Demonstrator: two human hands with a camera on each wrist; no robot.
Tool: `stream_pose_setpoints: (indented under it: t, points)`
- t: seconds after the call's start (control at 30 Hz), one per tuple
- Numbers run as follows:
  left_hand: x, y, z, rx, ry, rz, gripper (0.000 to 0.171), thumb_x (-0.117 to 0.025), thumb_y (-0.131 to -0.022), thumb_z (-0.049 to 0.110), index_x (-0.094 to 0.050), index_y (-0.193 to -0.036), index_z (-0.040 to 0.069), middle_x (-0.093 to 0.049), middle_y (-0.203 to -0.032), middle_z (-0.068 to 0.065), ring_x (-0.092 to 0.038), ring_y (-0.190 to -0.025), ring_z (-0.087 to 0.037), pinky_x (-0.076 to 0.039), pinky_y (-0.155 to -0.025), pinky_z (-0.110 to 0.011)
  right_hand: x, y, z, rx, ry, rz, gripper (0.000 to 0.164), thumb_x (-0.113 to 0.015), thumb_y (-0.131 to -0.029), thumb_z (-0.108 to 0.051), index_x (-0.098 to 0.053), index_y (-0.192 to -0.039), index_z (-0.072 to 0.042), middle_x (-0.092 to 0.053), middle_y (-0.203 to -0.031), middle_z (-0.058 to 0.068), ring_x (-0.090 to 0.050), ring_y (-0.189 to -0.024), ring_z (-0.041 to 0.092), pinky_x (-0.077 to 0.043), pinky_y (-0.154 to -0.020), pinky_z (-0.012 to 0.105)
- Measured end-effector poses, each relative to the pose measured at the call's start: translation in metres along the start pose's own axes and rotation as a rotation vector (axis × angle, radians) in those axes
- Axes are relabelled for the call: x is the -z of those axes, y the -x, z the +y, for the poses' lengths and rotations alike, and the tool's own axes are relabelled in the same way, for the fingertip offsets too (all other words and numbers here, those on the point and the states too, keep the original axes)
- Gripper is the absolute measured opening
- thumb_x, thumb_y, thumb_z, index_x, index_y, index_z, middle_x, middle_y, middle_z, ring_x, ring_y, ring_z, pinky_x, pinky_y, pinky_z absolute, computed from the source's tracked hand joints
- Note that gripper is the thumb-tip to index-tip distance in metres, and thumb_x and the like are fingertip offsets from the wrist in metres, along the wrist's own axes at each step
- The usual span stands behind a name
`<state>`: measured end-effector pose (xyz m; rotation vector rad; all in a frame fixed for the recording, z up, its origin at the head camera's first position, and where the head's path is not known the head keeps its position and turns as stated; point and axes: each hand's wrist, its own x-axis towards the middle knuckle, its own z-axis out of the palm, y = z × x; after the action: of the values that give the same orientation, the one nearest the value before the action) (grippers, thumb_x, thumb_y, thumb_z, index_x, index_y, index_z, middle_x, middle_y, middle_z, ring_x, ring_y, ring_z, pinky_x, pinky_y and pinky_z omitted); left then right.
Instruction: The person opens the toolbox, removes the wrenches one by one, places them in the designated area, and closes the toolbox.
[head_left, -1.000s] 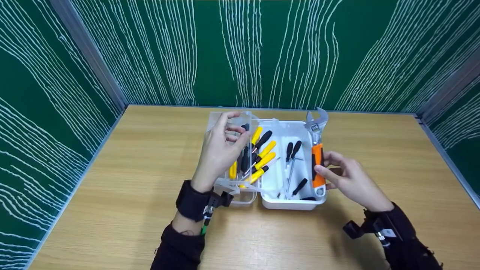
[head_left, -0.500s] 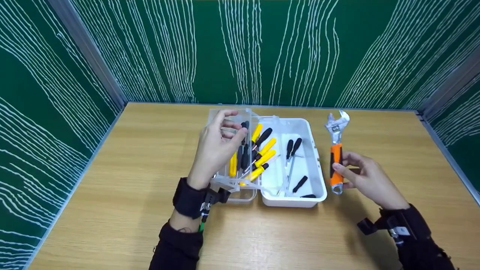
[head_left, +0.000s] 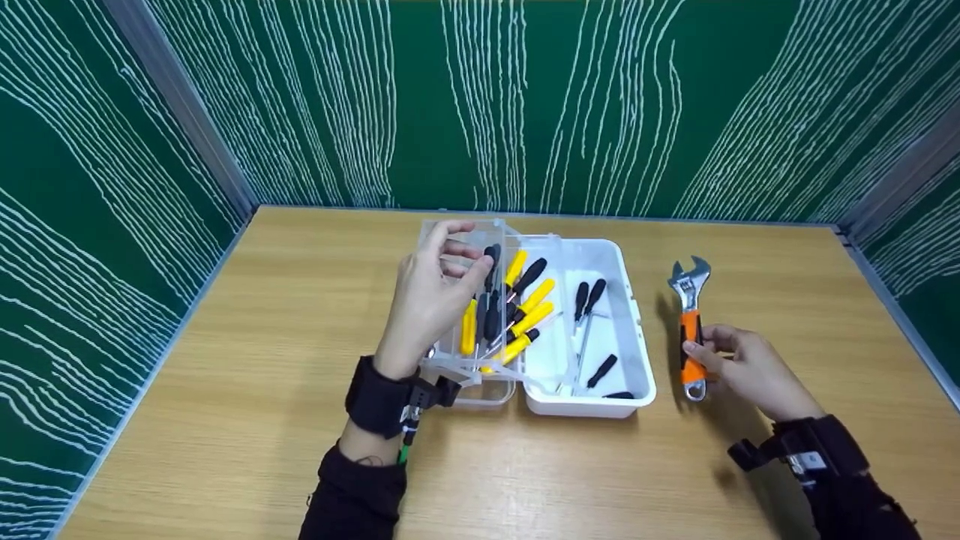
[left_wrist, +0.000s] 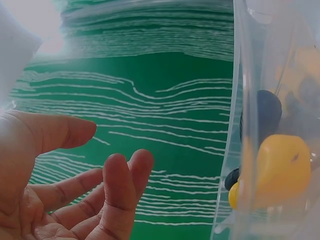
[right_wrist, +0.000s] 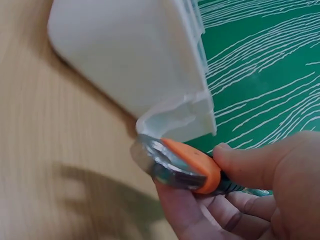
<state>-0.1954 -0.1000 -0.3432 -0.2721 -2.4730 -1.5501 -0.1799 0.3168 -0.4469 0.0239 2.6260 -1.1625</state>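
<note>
Right hand (head_left: 739, 367): grip closed on the wrench (head_left: 691, 352), handle pinched between thumb and fingers. Right wrist view agrees: thumb on one side of the handle, fingers on the other.

Wrench: adjustable, silver head, orange-and-black handle, holed end. Position: right of the white box (head_left: 589, 408), near it and outside it. Head points to the far side, holed end towards the person; its jaws stand apart. Shadow falls on the bench (head_left: 322, 300) to the left of the wrench; cannot tell whether wrench and bench touch.

Left hand (head_left: 435, 292): grip loose, nothing held. Fingers gently bent, thumb well apart from the fingertips in the left wrist view. In the head view it overlaps the clear tray (head_left: 491, 229); in the wrist view the fingertips are apart from the plastic.

Clear tray: sits just left of the white box; yellow screwdrivers (head_left: 537, 295) and some dark-handled tools in and around it, partly covered by the left hand and seen through plastic.

White box: no cover over its right part. Inside, small black screwdrivers (head_left: 596, 294), two side by side with shafts towards the near end; another black handle lies nearer the person.

Surroundings: green wall (head_left: 420, 112) with wavy white lines behind the bench. Dark sleeves (head_left: 356, 487) and black wrist straps on both arms.
</note>
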Motion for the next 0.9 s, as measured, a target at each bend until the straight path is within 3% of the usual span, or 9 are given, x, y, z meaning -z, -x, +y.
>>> stream_pose_setpoints:
  t: [0.27, 0.7, 0.9]
  points:
    - [0.001, 0.0, 0.001, 0.008, 0.007, -0.001, 0.044, -0.074, -0.102, 0.019, -0.061, -0.144, 0.013, -0.077, -0.119, -0.011, -0.075, -0.093, -0.021, -0.065, -0.086, -0.031, 0.005, -0.006, 0.013, -0.054, 0.003, -0.068, 0.056, -0.058, -0.111, -0.041, -0.056, -0.141, 0.007, -0.066, -0.119, 0.021, -0.067, -0.093, 0.022, -0.065, -0.076, 0.029]
    - [0.001, 0.001, -0.003, -0.005, 0.012, 0.0, 0.044, -0.074, -0.102, 0.018, -0.061, -0.143, 0.011, -0.076, -0.115, -0.011, -0.075, -0.093, -0.021, -0.065, -0.087, -0.033, 0.008, -0.009, 0.027, -0.158, 0.053, -0.072, 0.065, -0.059, -0.11, -0.046, -0.052, -0.143, 0.01, -0.064, -0.119, 0.024, -0.066, -0.092, 0.022, -0.062, -0.074, 0.028]
    - [0.0, 0.001, -0.003, -0.018, 0.005, -0.007, 0.043, -0.074, -0.102, 0.018, -0.061, -0.142, 0.01, -0.075, -0.112, -0.012, -0.073, -0.091, -0.022, -0.064, -0.086, -0.033, 0.009, -0.006, 0.024, -0.127, 0.138, -0.025, 0.059, -0.058, -0.109, -0.049, -0.059, -0.131, 0.006, -0.065, -0.107, 0.017, -0.061, -0.089, 0.024, -0.052, -0.07, 0.03]
